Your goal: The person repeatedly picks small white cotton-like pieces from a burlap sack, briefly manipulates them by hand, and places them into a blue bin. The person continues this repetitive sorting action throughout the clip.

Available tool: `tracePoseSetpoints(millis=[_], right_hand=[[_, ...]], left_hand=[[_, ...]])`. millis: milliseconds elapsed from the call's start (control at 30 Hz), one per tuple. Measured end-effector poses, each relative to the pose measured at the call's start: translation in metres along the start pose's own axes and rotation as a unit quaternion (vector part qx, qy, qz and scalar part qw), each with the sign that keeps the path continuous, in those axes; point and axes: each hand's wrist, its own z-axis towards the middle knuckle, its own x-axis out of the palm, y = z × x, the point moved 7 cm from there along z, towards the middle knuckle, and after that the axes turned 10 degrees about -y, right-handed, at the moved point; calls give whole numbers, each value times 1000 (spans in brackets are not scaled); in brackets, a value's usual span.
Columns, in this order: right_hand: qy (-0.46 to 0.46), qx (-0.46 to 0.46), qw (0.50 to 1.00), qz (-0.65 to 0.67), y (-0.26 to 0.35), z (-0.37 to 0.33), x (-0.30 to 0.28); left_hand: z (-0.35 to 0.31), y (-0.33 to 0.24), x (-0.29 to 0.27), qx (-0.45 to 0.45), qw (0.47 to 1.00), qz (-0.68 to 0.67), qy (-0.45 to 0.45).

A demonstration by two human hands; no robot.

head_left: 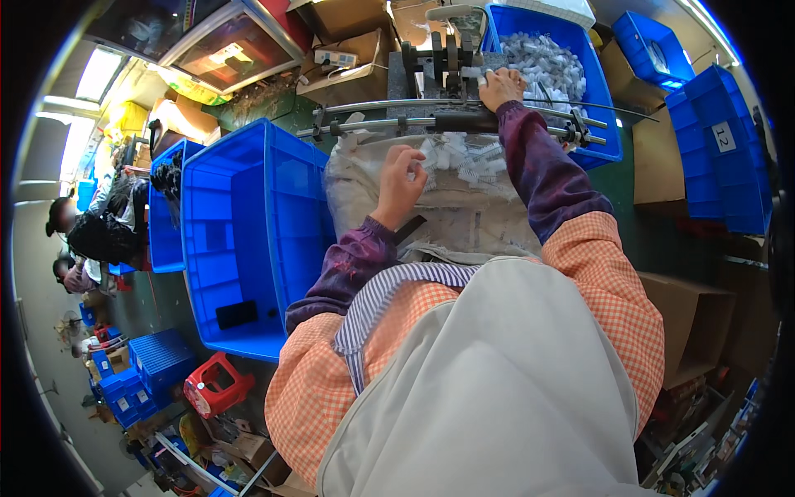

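My right hand (pixel 502 88) reaches to the far side, against the right part of a dark metal bench machine (pixel 448 66). Its fingers are bent over a small spot there, and what they hold is hidden. A pale plastic piece (pixel 473 73) shows just left of its fingertips. Nearer to me, my left hand (pixel 401 186) hovers over a cloth-covered surface (pixel 472 224) with fingers curled toward the thumb; anything in them is too small to make out. Between the hands lie several small translucent ribbed plastic pieces (pixel 468 157). Metal rods (pixel 373 125) run crosswise in front of the machine.
A blue bin (pixel 609 124) heaped with similar translucent pieces (pixel 542 66) stands at the far right. On my left is a large blue bin (pixel 224 199) with a dark flat object (pixel 237 315) inside. A thin rod (pixel 596 105) juts out right. A red stool (pixel 218 385) stands lower left.
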Motion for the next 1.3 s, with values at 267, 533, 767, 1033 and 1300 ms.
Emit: tracePoseSetpoints(millis=[267,533,767,1033,1300], right_hand=[[-9,-30,999,-13,49,-1,10],[13,-23,999,-33,0,2,6],[59,-33,996,-61,-32,22,-2],[-25,140,988,-59,-95,25,-74],[250,-203,835,446,43,-59,-93]], left_hand=[[3,-8,7,30,999,0,11],[8,-9,8,31,999,-10,15],[14,-22,24,51,998,-37,24],[29,-45,43,98,992,-60,48],[41,-44,55,87,993,-76,16]])
